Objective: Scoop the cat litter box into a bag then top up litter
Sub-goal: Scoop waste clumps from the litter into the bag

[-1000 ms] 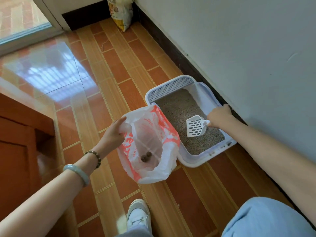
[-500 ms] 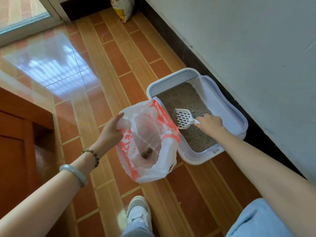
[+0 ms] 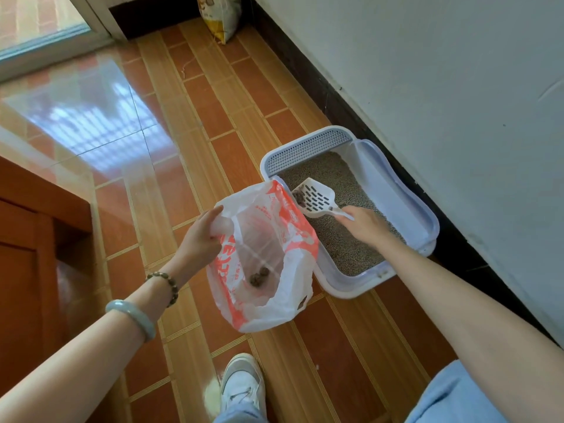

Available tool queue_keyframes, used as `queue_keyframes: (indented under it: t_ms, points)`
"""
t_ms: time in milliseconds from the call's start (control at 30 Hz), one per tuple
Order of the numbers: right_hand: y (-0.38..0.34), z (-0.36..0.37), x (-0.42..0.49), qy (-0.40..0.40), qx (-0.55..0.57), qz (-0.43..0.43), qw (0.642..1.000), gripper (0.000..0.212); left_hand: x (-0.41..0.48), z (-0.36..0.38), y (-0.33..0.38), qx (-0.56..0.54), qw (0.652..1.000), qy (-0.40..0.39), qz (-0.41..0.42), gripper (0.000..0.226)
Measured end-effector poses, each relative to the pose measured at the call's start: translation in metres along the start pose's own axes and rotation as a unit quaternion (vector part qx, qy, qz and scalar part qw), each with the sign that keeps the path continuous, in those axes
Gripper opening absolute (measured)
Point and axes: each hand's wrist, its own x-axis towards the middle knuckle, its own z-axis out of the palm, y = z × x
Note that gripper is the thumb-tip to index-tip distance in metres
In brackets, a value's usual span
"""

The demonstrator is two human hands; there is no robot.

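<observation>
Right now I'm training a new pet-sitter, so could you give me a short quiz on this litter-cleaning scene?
1. True or false: the white scoop is empty.
2. Which hand holds the plastic bag open? A. left B. right C. neither
3. Fill in: the yellow sack stands on the floor against the ____.

Key
1. False: a dark clump lies at its front edge.
2. A: the left hand grips the bag's edge, while the right hand grips the white scoop over the litter box.
3. wall
</observation>
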Motion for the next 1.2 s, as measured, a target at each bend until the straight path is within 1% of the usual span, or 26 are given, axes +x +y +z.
queue_keyframes:
  t_ms: [133, 267, 367, 500, 633, 767, 867, 967, 1100, 1200]
  points:
    - [0.008, -0.027, -0.011, 0.039, 0.022, -0.011, 0.999, 0.034, -0.003, 0.002, 0.004, 0.0, 1.0, 0.009, -0.002, 0.07]
    - [0.019, -0.049, -0.028, 0.06, -0.023, -0.036, 0.997, 0.041, -0.003, 0.006, 0.012, 0.003, 1.0, 0.014, -0.004, 0.071]
    - [0.029, -0.059, -0.039, 0.081, -0.034, -0.025, 0.996, 0.047, -0.004, 0.01, 0.018, 0.006, 1.0, 0.014, -0.003, 0.072]
    - [0.038, -0.07, -0.049, 0.07, -0.021, -0.025, 0.997, 0.051, -0.009, 0.01, 0.022, 0.018, 1.0, 0.013, 0.004, 0.074]
    - [0.033, -0.082, -0.057, 0.054, -0.045, -0.047, 0.996, 0.048, -0.012, 0.007, 0.016, 0.035, 0.999, 0.021, 0.011, 0.069]
    - [0.019, -0.092, -0.065, 0.068, -0.056, -0.054, 0.995, 0.044, -0.013, 0.006, 0.011, 0.031, 0.999, 0.025, 0.015, 0.067]
    - [-0.006, -0.097, -0.074, 0.07, -0.058, -0.09, 0.992, 0.04, -0.015, 0.004, 0.009, 0.016, 0.999, 0.024, 0.02, 0.067]
    - [-0.044, -0.101, -0.08, 0.075, -0.121, -0.14, 0.98, 0.038, -0.018, 0.002, 0.003, 0.004, 0.999, 0.022, 0.03, 0.066]
    - [-0.091, -0.094, -0.086, 0.088, -0.217, -0.193, 0.953, 0.033, -0.017, -0.001, -0.002, -0.056, 0.995, 0.057, 0.059, 0.076]
    - [-0.109, -0.08, -0.084, 0.118, -0.281, -0.245, 0.92, 0.03, -0.014, 0.0, -0.004, -0.087, 0.991, 0.095, 0.028, 0.067]
